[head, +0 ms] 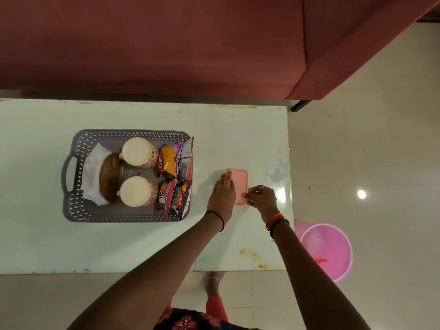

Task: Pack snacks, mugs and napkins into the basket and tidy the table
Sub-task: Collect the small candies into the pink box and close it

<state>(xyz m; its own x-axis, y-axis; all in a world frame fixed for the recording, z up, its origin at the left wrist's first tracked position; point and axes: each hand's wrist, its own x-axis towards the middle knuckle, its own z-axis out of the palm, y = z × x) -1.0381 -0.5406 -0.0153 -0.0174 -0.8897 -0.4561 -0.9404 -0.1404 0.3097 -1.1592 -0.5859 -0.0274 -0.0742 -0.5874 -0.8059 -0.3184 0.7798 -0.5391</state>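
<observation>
A grey lattice basket (78,148) stands on the pale glass table (142,246). Inside it are two upturned patterned mugs (138,152), white napkins (91,172) under a brown woven holder (109,177), and several snack packets (175,177) along its right side. To the right of the basket lies a pink rectangular lid or box (240,182). My left hand (222,194) rests flat on its left edge. My right hand (260,198) pinches its near right corner.
A dark red sofa (166,44) runs along the far side of the table. A pink bin (328,251) stands on the tiled floor just past the table's right edge. My foot (213,284) shows below the near edge.
</observation>
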